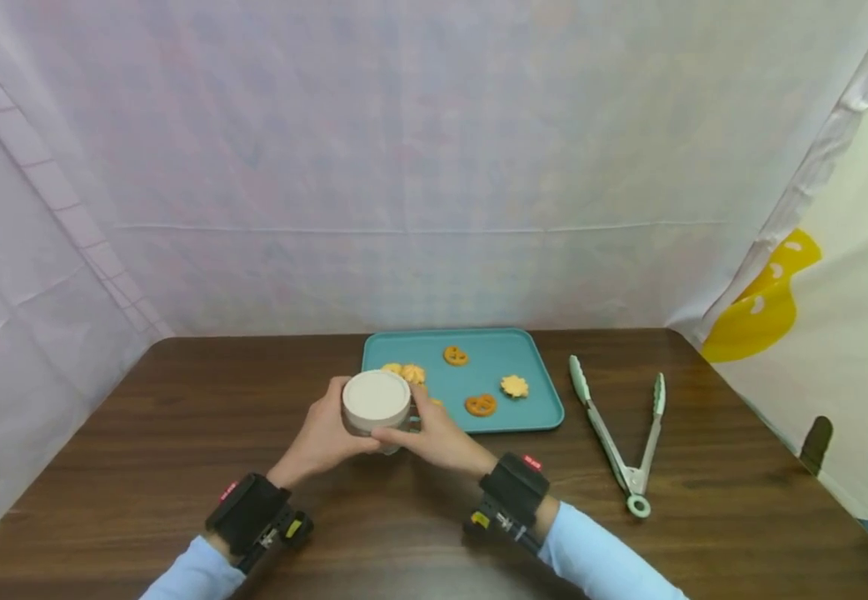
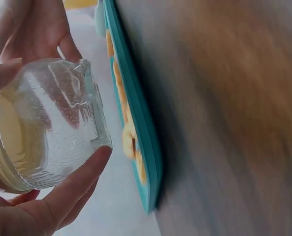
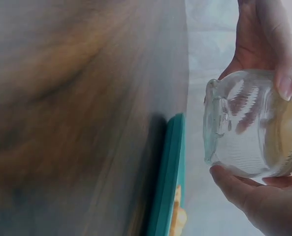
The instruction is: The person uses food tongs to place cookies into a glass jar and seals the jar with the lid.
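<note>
A clear glass jar (image 2: 62, 118) with a cream-white lid (image 1: 376, 395) is held up off the table, lid on top. The left hand (image 1: 325, 435) grips it from the left, and the right hand (image 1: 440, 435) grips it from the right, thumbs at the near side. No food shows through the glass in either wrist view. Just behind the jar lies a teal tray (image 1: 404, 345). On it are pretzels (image 1: 481, 406), a flower-shaped cookie (image 1: 514, 386) and piped yellow cookies (image 1: 413, 374), partly hidden by the jar and right hand.
Metal tongs (image 1: 632, 479) with pale green tips lie spread on the right of the dark wooden table (image 1: 179, 417). A whitish cloth (image 1: 404, 167) hangs behind the table's back edge. Black camera straps (image 1: 512, 490) sit on both wrists.
</note>
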`<action>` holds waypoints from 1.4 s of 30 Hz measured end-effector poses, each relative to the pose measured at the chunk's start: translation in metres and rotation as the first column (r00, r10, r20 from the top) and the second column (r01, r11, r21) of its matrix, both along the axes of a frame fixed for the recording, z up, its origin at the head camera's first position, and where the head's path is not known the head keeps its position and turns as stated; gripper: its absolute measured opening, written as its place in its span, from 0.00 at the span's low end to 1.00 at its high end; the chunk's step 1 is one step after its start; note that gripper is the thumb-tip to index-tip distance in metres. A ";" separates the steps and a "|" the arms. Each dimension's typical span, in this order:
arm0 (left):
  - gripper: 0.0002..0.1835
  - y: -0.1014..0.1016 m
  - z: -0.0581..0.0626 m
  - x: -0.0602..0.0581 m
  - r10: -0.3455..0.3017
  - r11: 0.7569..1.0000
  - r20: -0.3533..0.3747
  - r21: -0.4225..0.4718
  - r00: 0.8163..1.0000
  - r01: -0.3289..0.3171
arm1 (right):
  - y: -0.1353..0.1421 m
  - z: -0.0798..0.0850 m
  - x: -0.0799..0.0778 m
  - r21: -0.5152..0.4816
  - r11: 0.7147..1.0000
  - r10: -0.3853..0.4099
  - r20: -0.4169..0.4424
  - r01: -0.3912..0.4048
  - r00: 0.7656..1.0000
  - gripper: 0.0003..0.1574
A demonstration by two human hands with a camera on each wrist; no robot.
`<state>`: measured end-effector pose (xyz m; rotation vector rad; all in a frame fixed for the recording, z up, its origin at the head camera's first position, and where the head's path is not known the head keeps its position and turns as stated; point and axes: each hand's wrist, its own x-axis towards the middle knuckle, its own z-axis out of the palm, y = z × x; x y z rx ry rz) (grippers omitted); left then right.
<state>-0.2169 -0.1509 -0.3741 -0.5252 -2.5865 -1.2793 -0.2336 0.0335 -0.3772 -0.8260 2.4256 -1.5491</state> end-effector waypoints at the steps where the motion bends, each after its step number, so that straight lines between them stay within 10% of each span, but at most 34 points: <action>1: 0.44 0.003 0.000 0.001 -0.011 1.000 -0.001 0.002 1.000 0.011 | 0.003 0.000 0.001 -0.001 1.000 -0.001 -0.004 0.001 1.000 0.49; 17: 0.47 0.050 -0.009 0.017 -0.142 0.986 0.054 0.093 0.988 0.137 | 0.045 -0.004 0.025 0.027 0.996 -0.084 -0.070 0.087 0.994 0.49; 27: 0.48 0.068 -0.012 0.011 -0.351 0.936 0.103 0.070 0.931 0.345 | 0.079 -0.004 0.032 0.085 0.992 -0.090 -0.035 0.093 0.995 0.51; 42: 0.46 0.083 -0.017 0.000 -0.412 0.907 0.171 -0.017 0.895 0.421 | 0.103 -0.004 0.029 0.113 0.993 -0.017 -0.017 0.019 1.000 0.53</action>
